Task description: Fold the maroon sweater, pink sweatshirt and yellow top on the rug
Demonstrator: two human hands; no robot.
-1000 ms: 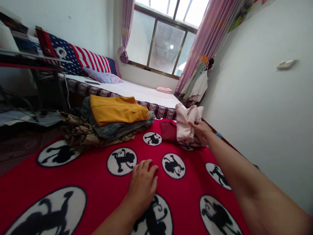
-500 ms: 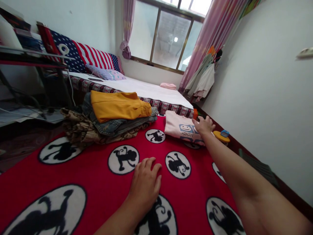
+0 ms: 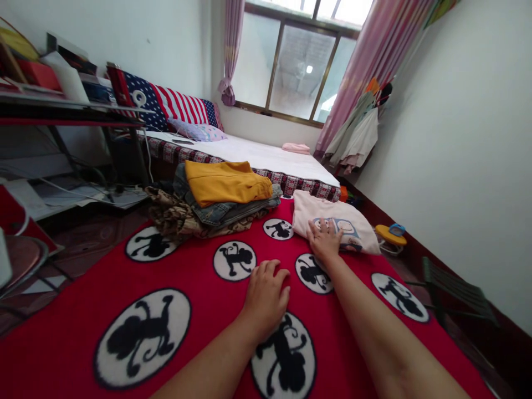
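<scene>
Pink shirt (image 3: 359, 230) lies folded flat on a red rug (image 3: 75, 327) with black monkeys in white circles. The right hand (image 3: 324, 239) sits on top of the shirt, near its front edge. The right fingers (image 3: 318, 227) are spread apart and lie flat on the printed picture. They press down, but they do not pinch the cloth or lift it.

The long side of the shirt runs from about 10 o'clock to 4 o'clock. Most of the shirt lies toward 3 o'clock from the right fingers, and a smaller part lies toward 11 o'clock.

The left hand (image 3: 266, 293) is on the rug, at about 8 o'clock from the shirt, so the right hand is much nearer. The left fingers (image 3: 272, 271) are close together and curl a little. They hold nothing.

A pile of clothes sits just beside the shirt, at about 9 o'clock. Yellow cloth (image 3: 226, 183) lies on top of blue jeans (image 3: 220, 213), and brown patterned cloth (image 3: 174, 216) sticks out below them. A bed (image 3: 266, 155) with a white sheet stands past the pile and the shirt, at 12 o'clock. A yellow toy with a blue ring (image 3: 389, 234) sits near the shirt, at about 3 o'clock.
</scene>
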